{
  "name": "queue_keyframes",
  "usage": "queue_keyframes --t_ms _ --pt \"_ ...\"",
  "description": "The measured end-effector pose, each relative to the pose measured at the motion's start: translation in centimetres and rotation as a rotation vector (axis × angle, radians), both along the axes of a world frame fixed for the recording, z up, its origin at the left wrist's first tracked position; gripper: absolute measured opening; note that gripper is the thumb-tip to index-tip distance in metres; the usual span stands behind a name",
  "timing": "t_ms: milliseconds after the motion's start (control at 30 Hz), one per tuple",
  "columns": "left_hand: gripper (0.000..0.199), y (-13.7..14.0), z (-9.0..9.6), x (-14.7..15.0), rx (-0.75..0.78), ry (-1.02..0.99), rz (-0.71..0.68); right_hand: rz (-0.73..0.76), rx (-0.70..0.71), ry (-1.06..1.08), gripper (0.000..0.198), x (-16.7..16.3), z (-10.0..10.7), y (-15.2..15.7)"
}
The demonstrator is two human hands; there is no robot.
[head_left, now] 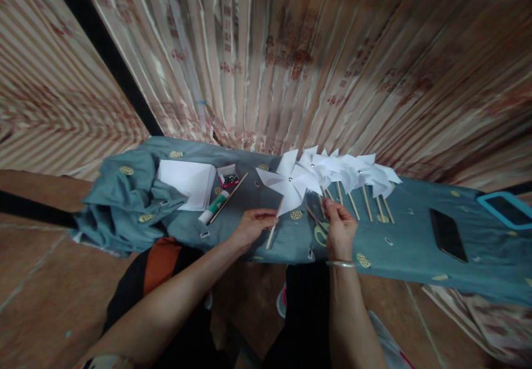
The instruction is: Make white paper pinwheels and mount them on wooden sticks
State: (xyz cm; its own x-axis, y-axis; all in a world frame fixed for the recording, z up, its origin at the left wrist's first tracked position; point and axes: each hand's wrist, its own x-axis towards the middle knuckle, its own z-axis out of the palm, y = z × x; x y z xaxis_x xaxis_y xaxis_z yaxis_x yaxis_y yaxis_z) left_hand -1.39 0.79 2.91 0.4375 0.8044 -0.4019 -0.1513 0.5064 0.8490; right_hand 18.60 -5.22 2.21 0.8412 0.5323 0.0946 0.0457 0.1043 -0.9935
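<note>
A white paper pinwheel (290, 179) is held up by my left hand (253, 227), with thumb and fingers closed around its wooden stick. To the right, my right hand (341, 226) has its fingers pinched together beside the sticks of other pinwheels (361, 170). What is between those fingers, if anything, is hidden. Those pinwheels lie overlapping in a row, their sticks pointing toward me. Scissors (320, 235) with light green handles lie between my hands, partly covered by the right one.
On the cloth-covered bench (399, 247), a stack of white paper (187, 183), a small box of pins (228, 178), a glue stick (214, 207) and a loose wooden stick (229, 197) lie left. A dark phone (448, 235) and a blue-framed device (505, 209) lie right. A curtain (249, 81) hangs behind.
</note>
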Motion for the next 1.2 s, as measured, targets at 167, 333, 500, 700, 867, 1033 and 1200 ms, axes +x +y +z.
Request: queue_keyframes --t_ms 167,333,500,700,867,1033,1200 --pt "0.031 -0.2 -0.1 0.1 -0.032 -0.019 -0.046 -0.073 -0.022 -0.031 0.043 1.1 0.1 0.1" --pt "0.03 -0.3 0.2 0.0 -0.039 -0.021 -0.061 0.033 -0.045 -0.003 0.041 1.0 -0.2 0.4" --pt "0.031 -0.3 0.4 -0.1 -0.047 -0.029 -0.044 0.022 -0.033 0.014 0.033 0.8 -0.6 0.6" --pt "0.031 -0.1 0.4 -0.1 -0.026 -0.049 -0.032 0.051 -0.015 0.091 0.029 0.0 -0.4 0.8" --pt "0.032 0.1 0.4 -0.1 -0.033 -0.076 -0.012 0.118 -0.008 0.191 0.028 -1.0 -0.2 0.8" --pt "0.029 0.3 0.3 0.0 -0.02 -0.077 0.016 0.155 -0.026 0.188 0.028 -1.7 -0.6 0.8" --pt "0.029 0.4 0.1 0.0 -0.021 -0.066 0.045 0.182 -0.046 0.158 0.028 -2.3 -1.0 0.7"
